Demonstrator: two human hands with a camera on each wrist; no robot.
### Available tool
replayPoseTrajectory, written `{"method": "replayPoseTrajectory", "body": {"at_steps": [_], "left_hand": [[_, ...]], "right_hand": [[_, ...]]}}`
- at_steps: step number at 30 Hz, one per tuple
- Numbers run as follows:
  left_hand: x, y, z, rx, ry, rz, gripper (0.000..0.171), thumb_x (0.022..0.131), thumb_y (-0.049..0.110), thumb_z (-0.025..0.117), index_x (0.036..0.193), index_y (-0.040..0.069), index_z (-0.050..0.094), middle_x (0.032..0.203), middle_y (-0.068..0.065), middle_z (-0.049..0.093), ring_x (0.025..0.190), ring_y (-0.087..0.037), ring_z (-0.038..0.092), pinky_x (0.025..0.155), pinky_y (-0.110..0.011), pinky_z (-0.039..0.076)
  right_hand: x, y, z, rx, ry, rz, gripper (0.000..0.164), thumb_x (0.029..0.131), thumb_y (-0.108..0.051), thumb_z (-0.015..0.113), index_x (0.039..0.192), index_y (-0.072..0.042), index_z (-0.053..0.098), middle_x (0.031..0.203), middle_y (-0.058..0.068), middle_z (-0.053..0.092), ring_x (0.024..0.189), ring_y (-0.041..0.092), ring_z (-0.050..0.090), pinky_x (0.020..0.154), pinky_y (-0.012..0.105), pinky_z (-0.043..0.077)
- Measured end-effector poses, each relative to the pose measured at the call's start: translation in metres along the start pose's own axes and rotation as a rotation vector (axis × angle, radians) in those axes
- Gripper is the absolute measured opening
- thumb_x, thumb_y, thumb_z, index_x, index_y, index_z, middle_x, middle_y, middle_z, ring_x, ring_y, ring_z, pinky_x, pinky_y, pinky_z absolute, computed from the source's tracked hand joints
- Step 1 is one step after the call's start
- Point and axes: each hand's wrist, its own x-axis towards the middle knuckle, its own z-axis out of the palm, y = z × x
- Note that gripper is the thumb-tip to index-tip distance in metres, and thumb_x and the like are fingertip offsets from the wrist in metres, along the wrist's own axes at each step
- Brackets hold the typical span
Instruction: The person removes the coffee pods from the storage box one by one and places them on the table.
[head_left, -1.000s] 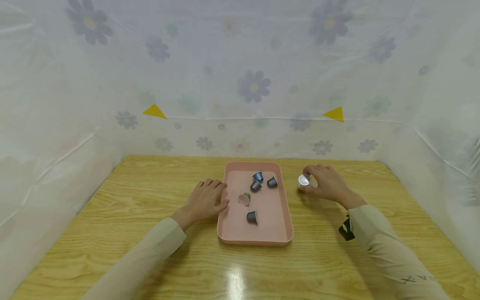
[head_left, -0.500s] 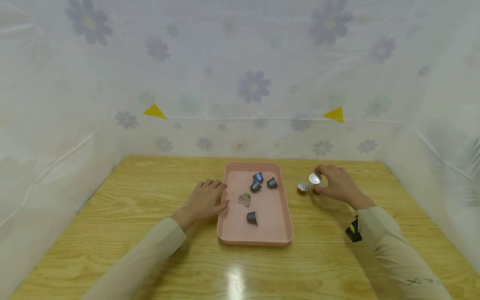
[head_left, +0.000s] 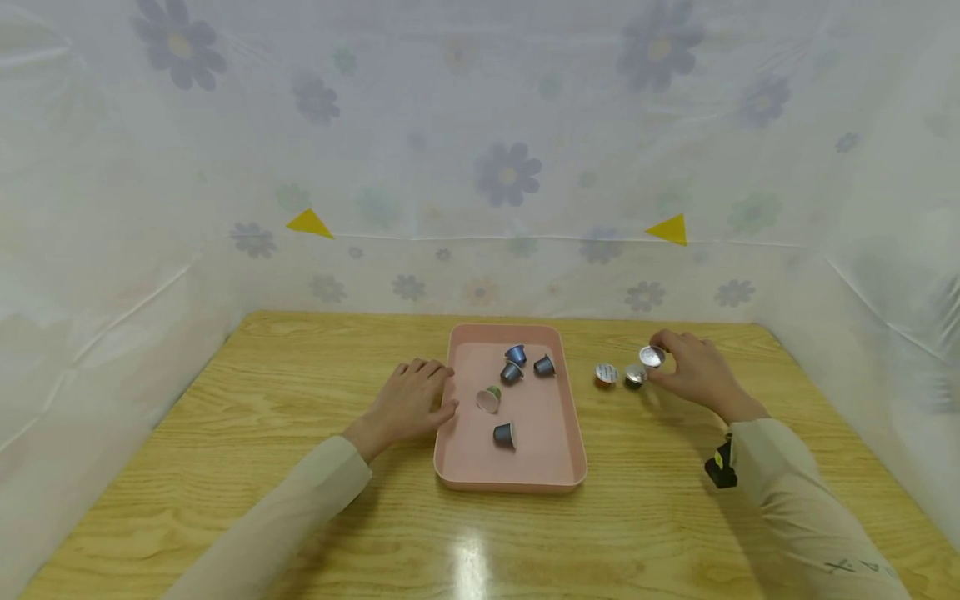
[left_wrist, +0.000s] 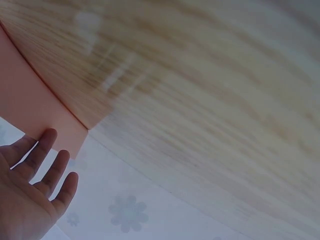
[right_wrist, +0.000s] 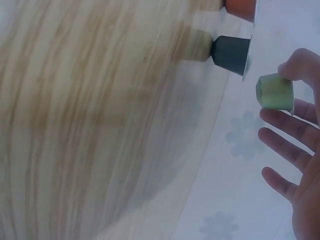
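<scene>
Right hand [head_left: 696,371] pinches green capsule [right_wrist: 274,92] above tabletop [head_left: 645,533], just beside dark capsule [right_wrist: 231,54]; I judge sideways drift could topple that toward orange capsule [head_left: 606,376]. Left hand [head_left: 407,400], fingers loose, at pink tray [head_left: 510,486]: nudge could shift it.

Right grip [head_left: 699,372] and capsule [head_left: 652,357] farther right

We see a pale green, cup-shaped capsule [right_wrist: 274,92] pinched in the right hand [head_left: 696,372], its silver lid facing up. Just beside it, we find a dark, foil-lidded capsule [head_left: 635,377] and an orange, foil-lidded capsule [head_left: 606,376] standing lid up. Our left hand [head_left: 407,402] rests at the left rim of a shallow, pink rectangular tray [head_left: 468,458]; five tipped capsules [head_left: 505,435] lie inside.
</scene>
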Motion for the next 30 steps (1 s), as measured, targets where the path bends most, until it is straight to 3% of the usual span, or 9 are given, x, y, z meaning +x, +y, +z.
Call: {"method": "replayPoseTrajectory", "body": {"at_steps": [11,30], "left_hand": [[0.000,0.001,-0.002,-0.022,-0.002,-0.002,0.043,0.088,0.039,0.052,0.120,0.010,0.056,0.120,-0.006,0.056,0.110,-0.028,0.050,0.095,-0.044,0.038],[-0.001,0.000,-0.001,-0.033,0.015,0.009,0.042,0.088,0.038,0.054,0.119,0.010,0.057,0.119,-0.006,0.056,0.109,-0.027,0.051,0.094,-0.045,0.039]], "right_hand": [[-0.010,0.008,-0.002,0.000,-0.064,0.046,0.037,0.082,-0.027,0.065,0.109,-0.005,0.055,0.102,0.015,0.060,0.095,0.034,0.054,0.081,0.059,0.035],[-0.020,0.018,0.005,-0.009,-0.149,0.054,0.036,0.082,-0.026,0.065,0.109,-0.006,0.054,0.101,0.013,0.060,0.092,0.035,0.055,0.075,0.057,0.037]]}}
